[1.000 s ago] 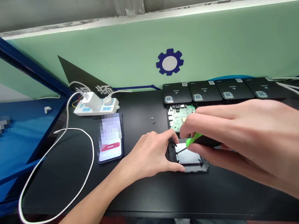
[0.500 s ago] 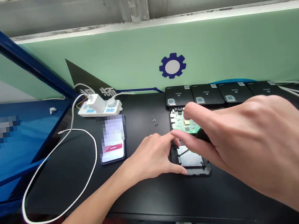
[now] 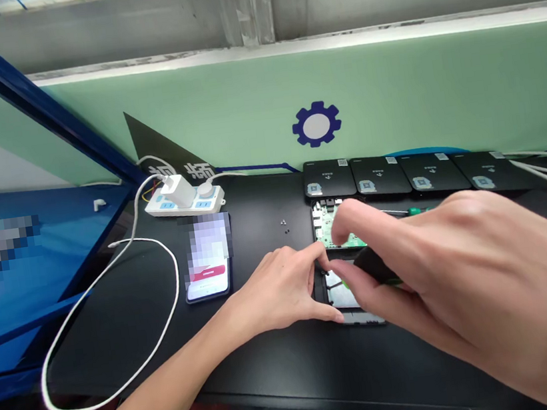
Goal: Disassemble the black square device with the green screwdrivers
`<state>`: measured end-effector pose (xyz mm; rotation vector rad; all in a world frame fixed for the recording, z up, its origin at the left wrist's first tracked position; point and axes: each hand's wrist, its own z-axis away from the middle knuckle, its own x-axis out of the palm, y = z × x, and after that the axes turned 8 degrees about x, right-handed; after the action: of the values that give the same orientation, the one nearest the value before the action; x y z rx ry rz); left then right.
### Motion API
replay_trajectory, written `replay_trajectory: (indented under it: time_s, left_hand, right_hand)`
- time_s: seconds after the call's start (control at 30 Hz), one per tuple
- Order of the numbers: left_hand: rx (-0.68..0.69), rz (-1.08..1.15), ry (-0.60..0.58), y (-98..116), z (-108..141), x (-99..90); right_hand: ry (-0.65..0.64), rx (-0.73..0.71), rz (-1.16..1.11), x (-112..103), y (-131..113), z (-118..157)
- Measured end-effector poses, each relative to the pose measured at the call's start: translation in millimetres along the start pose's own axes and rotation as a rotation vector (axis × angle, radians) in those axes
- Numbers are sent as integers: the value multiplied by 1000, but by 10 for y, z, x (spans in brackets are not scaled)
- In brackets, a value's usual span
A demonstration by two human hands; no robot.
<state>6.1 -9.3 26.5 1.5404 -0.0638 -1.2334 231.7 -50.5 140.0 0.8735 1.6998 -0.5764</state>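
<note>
My left hand (image 3: 284,289) spans the left side of an opened black device casing (image 3: 364,318). Its thumb presses the near edge and its fingers reach the upper left corner. A silvery metal plate (image 3: 340,295) sits inside the casing. My right hand (image 3: 427,265) is closed around a black screwdriver handle (image 3: 373,264) with a bit of green, held over the casing; its tip is hidden. Just behind lies a green circuit board (image 3: 327,225) in a black frame, partly covered by my right hand. Several tiny screws (image 3: 285,226) lie to its left.
Black boxes (image 3: 329,179) with labels line the back of the table. A second screwdriver (image 3: 414,211) with a green handle lies behind my right hand. A phone (image 3: 209,281), a white power strip (image 3: 192,202) and a looped white cable (image 3: 176,278) are on the left.
My right hand has shifted right and slightly down with the screwdriver, exposing more of its handle. The second screwdriver has come into sight. My left hand stays on the casing.
</note>
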Motion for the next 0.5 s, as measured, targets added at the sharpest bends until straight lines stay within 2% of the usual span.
replay_trajectory:
  time_s: [0.13,0.3,0.5]
  left_hand:
    - [-14,-15,-12,4,7,-2]
    - [26,-72,6,-1,13,5]
    - [7,-15,-9,-40,-7,31]
  right_hand:
    - [22,-44,-65,7,7,-21]
    - [-63,7,-192,3,-22,-7]
    - [-107,68,-131,27,20,58]
